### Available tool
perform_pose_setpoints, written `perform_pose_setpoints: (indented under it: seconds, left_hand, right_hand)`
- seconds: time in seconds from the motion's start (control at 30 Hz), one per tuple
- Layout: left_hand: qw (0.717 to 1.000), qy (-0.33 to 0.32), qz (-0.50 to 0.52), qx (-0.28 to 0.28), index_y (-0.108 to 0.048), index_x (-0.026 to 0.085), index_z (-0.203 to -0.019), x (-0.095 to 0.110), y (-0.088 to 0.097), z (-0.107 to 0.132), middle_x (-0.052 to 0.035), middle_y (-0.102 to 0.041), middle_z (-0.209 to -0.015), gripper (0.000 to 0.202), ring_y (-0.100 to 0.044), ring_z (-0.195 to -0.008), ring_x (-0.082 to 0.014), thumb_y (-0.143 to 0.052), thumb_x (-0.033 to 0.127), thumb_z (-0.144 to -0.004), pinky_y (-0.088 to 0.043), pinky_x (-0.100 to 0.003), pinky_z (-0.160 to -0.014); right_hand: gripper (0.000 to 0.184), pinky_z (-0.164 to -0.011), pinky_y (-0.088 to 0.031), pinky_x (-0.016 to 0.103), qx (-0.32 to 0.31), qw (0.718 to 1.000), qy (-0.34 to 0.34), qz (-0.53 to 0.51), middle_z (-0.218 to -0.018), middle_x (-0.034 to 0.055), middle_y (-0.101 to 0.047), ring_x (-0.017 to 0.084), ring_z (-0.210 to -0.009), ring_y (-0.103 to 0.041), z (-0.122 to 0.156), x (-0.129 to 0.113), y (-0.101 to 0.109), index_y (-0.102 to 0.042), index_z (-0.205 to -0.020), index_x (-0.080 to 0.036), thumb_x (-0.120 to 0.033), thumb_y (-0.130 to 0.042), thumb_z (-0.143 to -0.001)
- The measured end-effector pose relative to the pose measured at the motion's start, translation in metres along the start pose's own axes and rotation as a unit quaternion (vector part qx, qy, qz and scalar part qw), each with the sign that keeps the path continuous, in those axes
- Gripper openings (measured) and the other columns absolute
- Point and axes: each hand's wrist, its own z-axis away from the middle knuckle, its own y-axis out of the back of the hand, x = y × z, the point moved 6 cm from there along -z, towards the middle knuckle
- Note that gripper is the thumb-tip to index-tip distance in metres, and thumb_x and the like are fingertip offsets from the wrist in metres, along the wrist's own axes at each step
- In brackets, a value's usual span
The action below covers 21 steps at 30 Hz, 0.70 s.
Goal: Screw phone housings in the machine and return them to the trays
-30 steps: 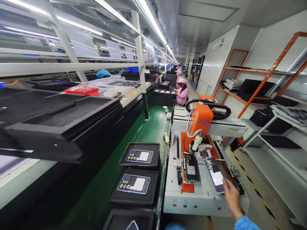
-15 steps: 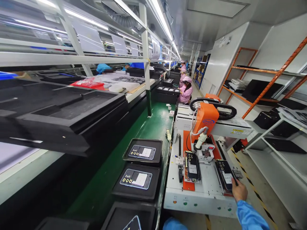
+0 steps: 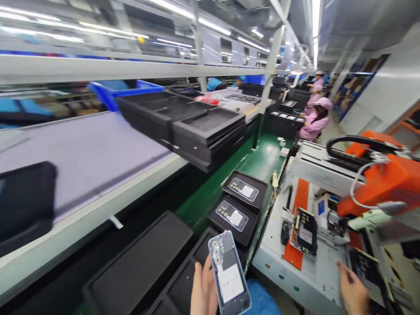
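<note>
My left hand grips a phone with an exposed inside, gold camera rings and a white label, tilted upright above the black trays. My right hand, blurred, is at the near left edge of another open-backed phone on the machine's right side. Its fingers look stretched and apart, with nothing seen in them; whether they touch that phone I cannot tell. A third phone lies on the machine's left fixture. Two more phones, one in the far tray and one in the nearer tray, lie flat.
The white machine carries an orange arm head. A green conveyor runs alongside. On the left stand stacked black trays, a blue bin and a pale bench. Co-workers in pink sit farther down.
The view has swung left. My left hand has come into view with a phone in it. My right hand has moved from the right phone's right edge to its left; the orange head has shifted right.
</note>
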Motion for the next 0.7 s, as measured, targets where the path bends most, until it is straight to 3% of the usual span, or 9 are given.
perform_pose_setpoints:
  seconds: [0.03, 0.07, 0.1, 0.13, 0.23, 0.3, 0.37, 0.57, 0.7]
  left_hand:
    - [1.000, -0.006, 0.019, 0.004, -0.043, 0.016, -0.140, 0.005, -0.008, 0.006, -0.0142, -0.069, -0.124, 0.071, -0.055, -0.126, -0.0306, -0.039, 0.063, -0.087, -0.042, -0.050, -0.106]
    - [0.999, -0.009, 0.031, -0.012, -0.045, 0.014, -0.138, 0.011, -0.019, 0.011, -0.0151, -0.069, -0.124, 0.069, -0.055, -0.125, -0.0307, -0.037, 0.062, -0.088, -0.041, -0.050, -0.106]
    - [0.999, -0.017, 0.030, -0.032, -0.048, 0.014, -0.135, 0.016, -0.030, 0.017, -0.0159, -0.069, -0.123, 0.068, -0.057, -0.123, -0.0314, -0.035, 0.062, -0.089, -0.041, -0.050, -0.105]
    - [0.998, -0.030, 0.029, -0.049, -0.051, 0.014, -0.133, 0.022, -0.039, 0.022, -0.0160, -0.069, -0.122, 0.065, -0.058, -0.121, -0.0316, -0.035, 0.060, -0.090, -0.041, -0.051, -0.105]
    - [0.993, -0.032, 0.052, -0.105, -0.055, 0.015, -0.129, 0.031, -0.060, 0.034, -0.0153, -0.070, -0.120, 0.065, -0.061, -0.116, -0.0327, -0.036, 0.063, -0.089, -0.042, -0.051, -0.103]
    - [0.989, -0.028, 0.075, -0.126, -0.053, 0.015, -0.129, 0.034, -0.066, 0.039, -0.0154, -0.070, -0.120, 0.067, -0.061, -0.115, -0.0328, -0.036, 0.064, -0.088, -0.042, -0.051, -0.102]
    - [0.986, -0.028, 0.094, -0.132, -0.049, 0.014, -0.132, 0.036, -0.067, 0.043, -0.0166, -0.069, -0.120, 0.067, -0.061, -0.115, -0.0327, -0.035, 0.063, -0.089, -0.042, -0.051, -0.102]
    - [0.977, -0.033, 0.148, -0.151, -0.040, 0.010, -0.138, 0.049, -0.071, 0.058, -0.0199, -0.068, -0.121, 0.076, -0.060, -0.115, -0.0337, -0.037, 0.066, -0.087, -0.040, -0.052, -0.102]
    - [0.967, -0.047, 0.172, -0.179, -0.040, 0.008, -0.140, 0.056, -0.077, 0.067, -0.0204, -0.067, -0.121, 0.074, -0.060, -0.115, -0.0325, -0.033, 0.062, -0.090, -0.039, -0.051, -0.104]
  right_hand:
    - [0.059, -0.074, -0.055, 0.051, -0.103, 0.991, 0.022, -0.086, -0.087, 0.0209, -0.075, 0.043, -0.092, -0.067, 0.023, -0.028, -0.022, -0.076, -0.082, -0.018, -0.069, -0.051, -0.067]
    - [0.063, -0.078, -0.055, 0.048, -0.227, 0.960, 0.052, -0.157, -0.089, 0.0196, -0.076, 0.041, -0.094, -0.068, 0.054, -0.060, -0.044, -0.076, -0.079, -0.017, -0.075, -0.056, -0.062]
    - [0.065, -0.079, -0.054, 0.047, -0.345, 0.917, 0.066, -0.187, -0.089, 0.0188, -0.076, 0.039, -0.091, -0.069, 0.090, -0.089, -0.063, -0.077, -0.079, -0.017, -0.077, -0.061, -0.060]
    - [0.064, -0.083, -0.053, 0.045, -0.457, 0.860, 0.081, -0.212, -0.097, 0.0182, -0.076, 0.036, -0.093, -0.070, 0.129, -0.116, -0.076, -0.077, -0.090, -0.016, -0.074, -0.061, -0.069]
    - [0.068, -0.079, -0.052, 0.043, -0.625, 0.724, 0.080, -0.281, -0.092, 0.0162, -0.077, 0.030, -0.086, -0.071, 0.217, -0.171, -0.086, -0.070, -0.114, -0.015, -0.072, -0.052, -0.081]
    - [0.063, -0.077, -0.050, 0.042, -0.683, 0.660, 0.114, -0.291, -0.085, 0.0140, -0.077, 0.028, -0.082, -0.070, 0.249, -0.192, -0.082, -0.069, -0.116, -0.015, -0.067, -0.050, -0.086]
    - [0.055, -0.077, -0.049, 0.040, -0.708, 0.627, 0.149, -0.290, -0.081, 0.0120, -0.076, 0.026, -0.081, -0.068, 0.261, -0.204, -0.076, -0.070, -0.113, -0.016, -0.062, -0.049, -0.090]
    - [0.054, -0.075, -0.050, 0.040, -0.733, 0.595, 0.152, -0.291, -0.074, 0.0090, -0.074, 0.025, -0.073, -0.068, 0.268, -0.220, -0.073, -0.069, -0.114, -0.018, -0.061, -0.049, -0.090]
    - [0.053, -0.073, -0.051, 0.040, -0.742, 0.579, 0.111, -0.318, -0.087, 0.0104, -0.076, 0.024, -0.069, -0.070, 0.275, -0.220, -0.075, -0.069, -0.112, -0.019, -0.063, -0.054, -0.086]
